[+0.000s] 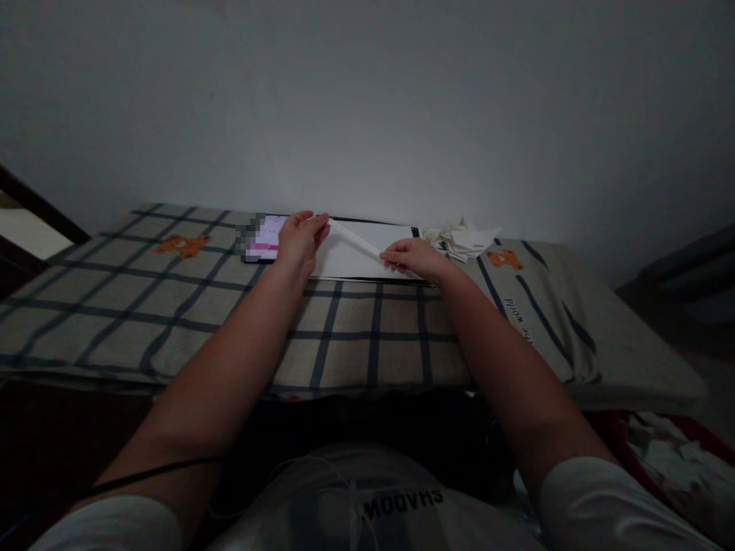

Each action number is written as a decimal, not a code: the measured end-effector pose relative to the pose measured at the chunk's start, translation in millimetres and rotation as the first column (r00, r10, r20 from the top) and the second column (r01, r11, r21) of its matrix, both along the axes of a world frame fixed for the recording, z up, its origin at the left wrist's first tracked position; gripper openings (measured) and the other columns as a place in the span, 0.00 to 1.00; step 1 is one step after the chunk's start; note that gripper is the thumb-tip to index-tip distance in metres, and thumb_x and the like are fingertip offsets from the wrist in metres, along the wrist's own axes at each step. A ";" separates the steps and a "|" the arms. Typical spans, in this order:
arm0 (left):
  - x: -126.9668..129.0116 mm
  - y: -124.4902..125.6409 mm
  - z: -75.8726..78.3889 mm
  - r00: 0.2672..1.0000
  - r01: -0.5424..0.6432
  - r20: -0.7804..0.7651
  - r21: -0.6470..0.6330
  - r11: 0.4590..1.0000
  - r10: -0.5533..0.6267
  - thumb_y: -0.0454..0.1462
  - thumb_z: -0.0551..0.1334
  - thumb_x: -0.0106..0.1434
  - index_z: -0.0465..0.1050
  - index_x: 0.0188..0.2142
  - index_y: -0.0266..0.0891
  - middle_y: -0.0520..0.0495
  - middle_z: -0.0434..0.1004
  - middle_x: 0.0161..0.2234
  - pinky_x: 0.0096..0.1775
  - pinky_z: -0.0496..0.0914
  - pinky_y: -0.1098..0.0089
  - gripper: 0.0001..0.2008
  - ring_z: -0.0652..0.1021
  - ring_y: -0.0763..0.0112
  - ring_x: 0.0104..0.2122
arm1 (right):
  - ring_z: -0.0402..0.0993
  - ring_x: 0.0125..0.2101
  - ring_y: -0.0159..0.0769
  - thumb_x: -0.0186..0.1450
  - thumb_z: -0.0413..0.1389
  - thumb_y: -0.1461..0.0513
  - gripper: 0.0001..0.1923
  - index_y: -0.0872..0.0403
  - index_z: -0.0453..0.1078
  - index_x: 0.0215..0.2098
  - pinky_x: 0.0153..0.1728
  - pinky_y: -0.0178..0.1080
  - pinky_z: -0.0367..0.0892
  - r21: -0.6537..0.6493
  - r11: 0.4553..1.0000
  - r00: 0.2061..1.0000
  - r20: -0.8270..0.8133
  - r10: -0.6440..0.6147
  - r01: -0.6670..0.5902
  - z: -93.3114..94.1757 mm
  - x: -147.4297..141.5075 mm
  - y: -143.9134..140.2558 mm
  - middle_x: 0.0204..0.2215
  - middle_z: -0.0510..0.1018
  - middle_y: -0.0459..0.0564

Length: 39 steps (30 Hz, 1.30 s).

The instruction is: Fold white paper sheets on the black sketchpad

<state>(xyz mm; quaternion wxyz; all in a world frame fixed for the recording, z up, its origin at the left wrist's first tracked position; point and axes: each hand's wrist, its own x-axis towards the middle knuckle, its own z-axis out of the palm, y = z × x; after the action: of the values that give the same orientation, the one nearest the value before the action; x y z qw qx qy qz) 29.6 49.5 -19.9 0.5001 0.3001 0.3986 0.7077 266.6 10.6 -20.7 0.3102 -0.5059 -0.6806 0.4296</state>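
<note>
Matt, paper-like strip (354, 239) over a smooth sheet (350, 265); left of the sheet, a smooth-screened phone (264, 237); beneath it, matt cloth (350, 325).

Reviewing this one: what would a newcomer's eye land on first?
Most likely the pale strip slanting between the left hand and right hand, over a white sheet. Beside the left hand, a lit phone shows pink and lilac. Right of the right hand, white pieces lie heaped on checked cloth.

Before me, the checked cloth (396, 344) carried a phone (262, 241) at left, a white board (344, 264) beside it, and papers (468, 242) heaped at right
</note>
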 end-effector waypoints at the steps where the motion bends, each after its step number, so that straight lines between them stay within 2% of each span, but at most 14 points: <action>1: -0.6 1.1 -0.3 1.000 0.005 0.001 -0.014 1.000 -0.005 0.25 0.70 0.53 0.66 0.35 0.43 0.54 0.75 0.30 0.38 0.77 0.76 0.17 0.79 0.77 0.30 | 0.64 0.21 0.26 0.64 0.63 0.58 0.11 0.55 0.76 0.26 0.22 0.32 0.58 0.000 1.000 1.000 -0.003 -0.015 0.015 -0.7 -0.1 0.4 0.21 0.75 0.45; 9: -0.3 1.3 -1.0 0.999 0.024 0.029 -0.032 0.999 -0.024 0.26 0.71 0.54 0.67 0.36 0.43 0.53 0.77 0.32 0.39 0.77 0.77 0.17 0.80 0.77 0.31 | 0.64 0.21 0.25 0.65 0.62 0.63 0.11 0.56 0.75 0.25 0.23 0.32 0.60 -0.070 0.992 0.990 -0.081 -0.113 0.107 4.3 -3.8 -2.8 0.22 0.76 0.46; 13: 0.8 -2.5 2.8 0.994 0.064 0.091 -0.064 0.996 -0.058 0.24 0.67 0.58 0.68 0.36 0.42 0.53 0.78 0.31 0.39 0.78 0.79 0.14 0.80 0.79 0.29 | 0.63 0.21 0.24 0.67 0.61 0.62 0.12 0.56 0.74 0.25 0.22 0.30 0.60 -0.073 0.991 0.987 -0.103 -0.123 0.116 0.5 -1.2 1.1 0.23 0.75 0.46; 16: 1.5 -3.1 3.7 0.996 0.049 0.074 -0.078 0.996 -0.043 0.23 0.65 0.58 0.68 0.37 0.41 0.52 0.78 0.31 0.38 0.77 0.79 0.13 0.80 0.79 0.29 | 0.63 0.21 0.24 0.67 0.61 0.62 0.12 0.56 0.74 0.25 0.21 0.29 0.59 -0.074 0.988 0.982 -0.121 -0.143 0.135 -1.6 -0.4 2.8 0.23 0.76 0.46; 19: 2.9 -4.9 2.9 0.999 -0.027 -0.023 -0.014 1.000 0.027 0.24 0.67 0.55 0.69 0.39 0.41 0.52 0.79 0.32 0.38 0.78 0.75 0.16 0.80 0.77 0.30 | 0.62 0.20 0.24 0.67 0.61 0.63 0.12 0.56 0.74 0.25 0.20 0.29 0.59 -0.097 0.985 0.979 -0.133 -0.153 0.141 -2.2 -1.4 3.3 0.24 0.76 0.47; 22: 5.4 -11.9 2.8 0.979 -0.099 -0.164 0.143 0.985 0.122 0.27 0.70 0.53 0.71 0.43 0.42 0.51 0.80 0.35 0.40 0.77 0.74 0.19 0.82 0.74 0.34 | 0.63 0.21 0.24 0.66 0.61 0.63 0.11 0.56 0.74 0.25 0.20 0.29 0.58 -0.098 0.984 0.980 -0.123 -0.159 0.148 -3.5 -2.9 4.5 0.24 0.77 0.48; 25: 8.2 -21.4 3.5 0.901 -0.125 -0.363 0.307 0.944 0.237 0.30 0.71 0.55 0.74 0.45 0.42 0.50 0.82 0.36 0.42 0.75 0.75 0.18 0.82 0.71 0.38 | 0.64 0.21 0.24 0.66 0.61 0.64 0.11 0.57 0.75 0.26 0.20 0.30 0.57 -0.065 0.987 0.982 -0.110 -0.152 0.145 -6.3 -4.4 6.8 0.24 0.77 0.48; 30: 12.5 -28.0 -0.9 0.644 -0.056 -0.662 0.458 0.887 0.382 0.33 0.69 0.60 0.76 0.46 0.40 0.48 0.83 0.39 0.41 0.75 0.73 0.14 0.83 0.69 0.41 | 0.63 0.20 0.25 0.67 0.60 0.62 0.13 0.57 0.74 0.24 0.20 0.31 0.55 -0.026 0.991 0.987 -0.088 -0.131 0.129 -8.6 -8.3 6.5 0.21 0.74 0.46; 32: 15.0 -28.8 -4.6 0.573 0.000 -0.716 0.486 0.874 0.398 0.34 0.68 0.61 0.77 0.47 0.40 0.47 0.84 0.40 0.40 0.75 0.73 0.14 0.83 0.68 0.42 | 0.63 0.20 0.25 0.67 0.60 0.62 0.14 0.57 0.73 0.24 0.21 0.31 0.55 -0.026 0.992 0.986 -0.105 -0.128 0.126 -7.4 -10.9 3.9 0.21 0.74 0.46; 39: 27.5 -37.5 -16.6 0.418 0.246 -0.828 0.500 0.830 0.375 0.37 0.68 0.64 0.80 0.49 0.42 0.45 0.85 0.41 0.40 0.75 0.71 0.13 0.84 0.68 0.39 | 0.62 0.21 0.24 0.66 0.60 0.60 0.12 0.56 0.74 0.25 0.23 0.31 0.58 -0.002 0.992 0.965 -0.231 -0.126 0.129 -4.9 -21.9 -3.1 0.24 0.77 0.46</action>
<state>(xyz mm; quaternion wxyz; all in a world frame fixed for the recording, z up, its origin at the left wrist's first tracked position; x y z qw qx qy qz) 57.0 12.0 -36.5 0.0656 0.7463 0.3923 0.5336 244.7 7.5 -25.6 0.4172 -0.4933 -0.6089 0.4602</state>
